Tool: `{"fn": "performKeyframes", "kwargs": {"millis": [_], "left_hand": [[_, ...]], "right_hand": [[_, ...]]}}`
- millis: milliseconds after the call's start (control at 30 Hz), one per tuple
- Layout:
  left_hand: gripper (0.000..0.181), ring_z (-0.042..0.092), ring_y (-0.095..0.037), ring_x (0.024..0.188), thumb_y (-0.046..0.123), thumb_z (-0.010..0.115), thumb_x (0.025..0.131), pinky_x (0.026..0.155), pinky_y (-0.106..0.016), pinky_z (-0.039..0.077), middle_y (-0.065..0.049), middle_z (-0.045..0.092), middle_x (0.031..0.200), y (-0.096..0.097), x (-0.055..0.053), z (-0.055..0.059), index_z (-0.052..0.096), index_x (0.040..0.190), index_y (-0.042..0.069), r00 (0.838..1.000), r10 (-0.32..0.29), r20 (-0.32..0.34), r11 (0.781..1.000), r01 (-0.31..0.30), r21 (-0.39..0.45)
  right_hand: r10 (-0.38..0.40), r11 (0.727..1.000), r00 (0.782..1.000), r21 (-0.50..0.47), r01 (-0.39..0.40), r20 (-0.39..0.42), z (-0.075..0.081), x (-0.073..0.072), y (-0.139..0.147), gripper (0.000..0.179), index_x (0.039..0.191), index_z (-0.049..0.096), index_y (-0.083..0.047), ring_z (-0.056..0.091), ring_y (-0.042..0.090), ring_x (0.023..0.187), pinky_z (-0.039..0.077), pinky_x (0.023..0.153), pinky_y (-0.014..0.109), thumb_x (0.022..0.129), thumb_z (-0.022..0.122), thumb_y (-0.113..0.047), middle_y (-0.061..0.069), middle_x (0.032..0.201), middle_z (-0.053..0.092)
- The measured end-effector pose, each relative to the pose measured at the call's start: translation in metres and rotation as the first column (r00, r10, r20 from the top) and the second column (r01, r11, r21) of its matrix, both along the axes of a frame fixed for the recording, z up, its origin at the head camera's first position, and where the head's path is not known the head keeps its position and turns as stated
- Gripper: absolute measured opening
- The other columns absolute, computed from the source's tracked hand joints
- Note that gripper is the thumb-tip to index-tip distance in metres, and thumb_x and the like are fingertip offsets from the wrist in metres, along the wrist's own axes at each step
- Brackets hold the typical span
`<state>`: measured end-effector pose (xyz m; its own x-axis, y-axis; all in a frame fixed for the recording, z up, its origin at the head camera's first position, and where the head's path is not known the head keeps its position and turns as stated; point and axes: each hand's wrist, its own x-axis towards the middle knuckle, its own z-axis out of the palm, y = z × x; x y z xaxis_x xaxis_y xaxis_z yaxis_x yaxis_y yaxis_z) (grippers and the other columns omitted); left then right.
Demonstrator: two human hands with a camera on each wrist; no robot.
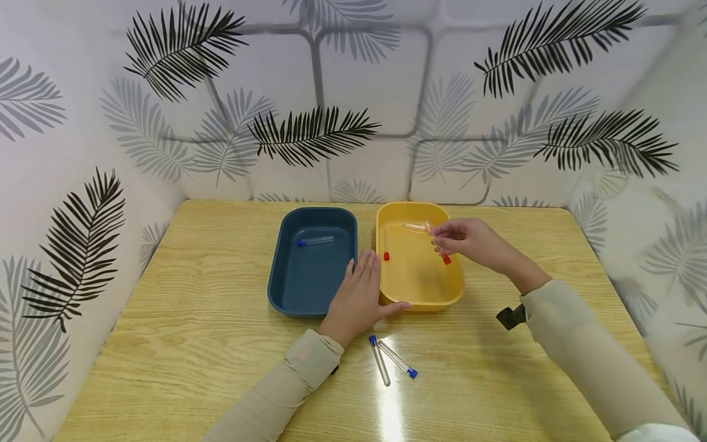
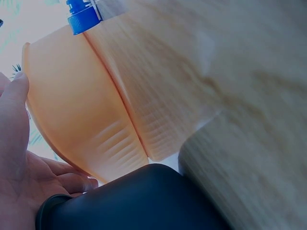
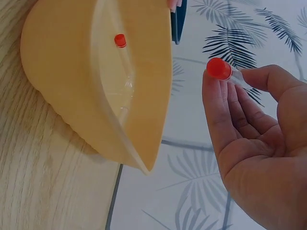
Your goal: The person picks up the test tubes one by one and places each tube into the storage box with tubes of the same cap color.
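My right hand (image 1: pixel 463 238) pinches a red-capped test tube (image 3: pixel 219 69) between thumb and fingertips, over the right side of the yellow tray (image 1: pixel 422 282). The tube tilts, its cap toward me. My left hand (image 1: pixel 359 298) lies where the yellow tray and the dark blue tray (image 1: pixel 309 276) meet, fingers extended along the yellow tray's left rim and thumb across its near corner. Inside the yellow tray are another red-capped tube (image 1: pixel 386 248) and a clear tube (image 1: pixel 414 227) near the back. A blue-capped tube (image 1: pixel 316 241) lies in the blue tray.
On the wooden table (image 1: pixel 193 319), in front of the trays, lie two blue-capped tubes, one (image 1: pixel 380 361) beside the other (image 1: pixel 399 360). Behind the table stands a leaf-patterned wall (image 1: pixel 375 166). A black wrist device (image 1: pixel 510 317) sticks out from the right cuff.
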<state>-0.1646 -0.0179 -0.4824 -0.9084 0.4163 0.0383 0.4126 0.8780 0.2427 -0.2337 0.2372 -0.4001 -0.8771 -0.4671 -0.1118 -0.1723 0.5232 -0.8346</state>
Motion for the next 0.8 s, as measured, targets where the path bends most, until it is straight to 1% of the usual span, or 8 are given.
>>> {"fn": "performKeyframes", "kwargs": {"millis": [67,267,433,567,800], "left_hand": [[0.113,0.001,-0.021,0.141,0.085,0.024,0.073,0.112,-0.041,0.004,-0.012,0.013,0.154,0.000,0.000,0.000,0.013,0.148,0.001,1.000,0.000,-0.002,1.000,0.000,-0.002],[0.113,0.001,-0.021,0.141,0.084,0.025,0.073,0.112,-0.041,0.004,-0.011,0.011,0.154,-0.001,0.000,-0.001,0.013,0.148,0.001,1.000,0.005,0.003,1.000,-0.005,-0.003],[0.112,0.001,-0.021,0.141,0.084,0.025,0.073,0.112,-0.042,0.003,-0.011,0.012,0.154,-0.001,-0.001,-0.002,0.014,0.148,0.001,1.000,0.006,0.005,1.000,-0.006,-0.011],[0.112,0.000,-0.021,0.141,0.084,0.026,0.074,0.112,-0.042,0.003,-0.011,0.012,0.154,0.000,-0.002,-0.004,0.013,0.148,0.001,1.000,0.002,-0.002,1.000,-0.002,-0.016],[0.111,0.002,-0.022,0.141,0.083,0.028,0.075,0.112,-0.043,0.005,-0.013,0.014,0.153,-0.001,-0.001,-0.004,0.013,0.148,0.000,1.000,-0.009,-0.020,1.000,0.009,-0.012]], "right_hand": [[0.000,1.000,1.000,-0.005,0.000,0.015,-0.002,-0.004,-0.002,0.032,0.115,0.060,0.001,0.064,0.026,0.086,0.053,0.079,0.035,0.091,0.061,-0.020,0.015,0.102,0.065],[0.010,1.000,1.000,0.026,-0.010,0.021,-0.015,-0.018,-0.009,0.032,0.114,0.061,0.001,0.064,0.022,0.081,0.053,0.077,0.031,0.092,0.061,-0.022,0.018,0.102,0.065],[0.013,0.999,1.000,0.039,-0.014,0.024,-0.025,-0.029,-0.016,0.031,0.112,0.061,0.004,0.065,0.023,0.078,0.054,0.076,0.033,0.091,0.061,-0.019,0.018,0.098,0.066],[0.012,0.998,1.000,0.060,-0.013,0.027,-0.032,-0.036,-0.022,0.031,0.112,0.061,0.007,0.064,0.023,0.078,0.054,0.075,0.032,0.091,0.061,-0.016,0.019,0.096,0.066],[0.017,0.997,0.998,0.075,-0.022,0.063,-0.047,-0.048,-0.030,0.030,0.113,0.059,0.010,0.064,0.024,0.080,0.054,0.074,0.034,0.092,0.059,-0.012,0.023,0.096,0.064]]}}
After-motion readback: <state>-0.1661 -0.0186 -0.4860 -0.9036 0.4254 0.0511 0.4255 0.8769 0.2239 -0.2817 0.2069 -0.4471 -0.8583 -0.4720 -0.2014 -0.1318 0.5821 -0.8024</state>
